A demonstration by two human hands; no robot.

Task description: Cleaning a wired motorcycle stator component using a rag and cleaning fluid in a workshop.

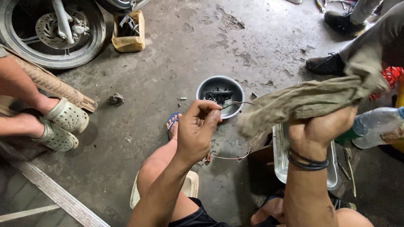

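Note:
My left hand [196,129] pinches a thin metal wire [237,103] between thumb and fingers; the wire loops down below the hand to a small reddish end [208,158]. My right hand [318,131], with dark bands on the wrist, grips a dirty olive rag [303,100] that stretches from the wire's tip up to the right. Just beyond both hands stands a round grey metal bowl [210,84] with several small dark parts inside.
A rectangular metal tray [280,157] lies under my right forearm, a plastic bottle [376,125] at right. A motorcycle wheel [52,29] and a yellow cut container [128,32] stand at the back left. Another person's sandalled feet [62,126] are left, someone's black shoes [326,64] right.

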